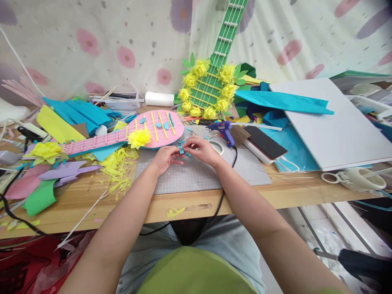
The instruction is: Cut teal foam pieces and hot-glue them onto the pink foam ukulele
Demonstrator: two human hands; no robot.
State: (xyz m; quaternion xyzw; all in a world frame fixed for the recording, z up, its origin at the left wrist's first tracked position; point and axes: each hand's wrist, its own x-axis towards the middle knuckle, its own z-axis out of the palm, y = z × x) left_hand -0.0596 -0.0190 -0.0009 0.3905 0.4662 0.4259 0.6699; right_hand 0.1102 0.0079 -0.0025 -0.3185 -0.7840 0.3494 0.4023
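Observation:
Above the grey cutting mat, my left hand and my right hand meet, fingertips pinched around a small blue paper piece. Its exact shape is partly hidden by the fingers. Just behind the hands lies a pink paper guitar with yellow strips and small blue leaf shapes on its body. A yellow paper flower sits on its lower left side, and another yellow flower is at the end of its neck. A tape roll rests beside my right hand.
A green guitar ringed with yellow flowers leans at the back. Right of my hands are a blue glue gun with its black cord, a phone, a white board and a cup. Yellow paper scraps lie left.

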